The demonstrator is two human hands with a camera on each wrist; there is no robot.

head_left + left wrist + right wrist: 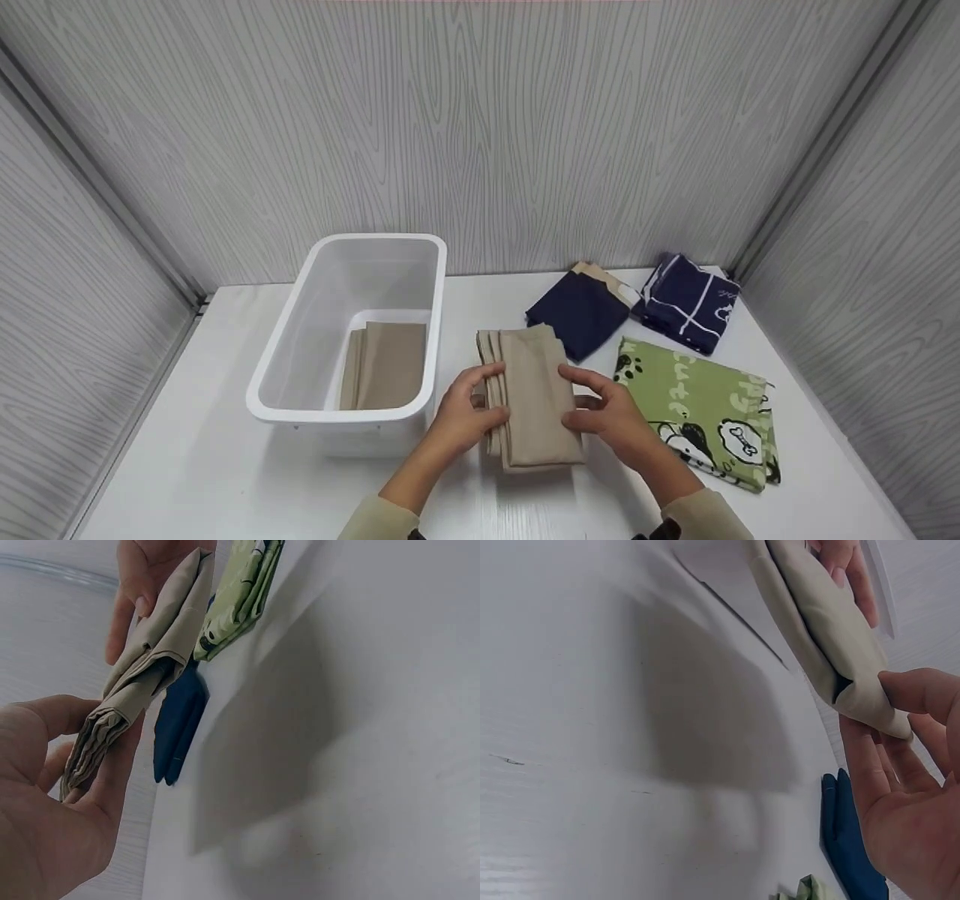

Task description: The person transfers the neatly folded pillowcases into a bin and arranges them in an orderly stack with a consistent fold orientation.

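A folded beige cloth [536, 405] is held above the white table between both hands. My left hand [466, 409] grips its left edge, where several fold layers show. On the opposite edge my right hand [609, 409] pinches it, thumb on one face and fingers behind. Seen from the left wrist, the cloth [154, 652] is a thick folded bundle tilted off the table, its shadow below. In the right wrist view the smooth folded side of the cloth [832, 630] shows between thumb and fingers.
To the left stands a white plastic bin [341, 415] with a folded brown cloth [394, 364] inside. On the right lie a dark navy cloth [577, 311] over a tan one [609, 283], a navy patterned cloth [690, 300] and a green printed cloth [697, 405]. Grey wood-grain panels [480, 135] enclose the table.
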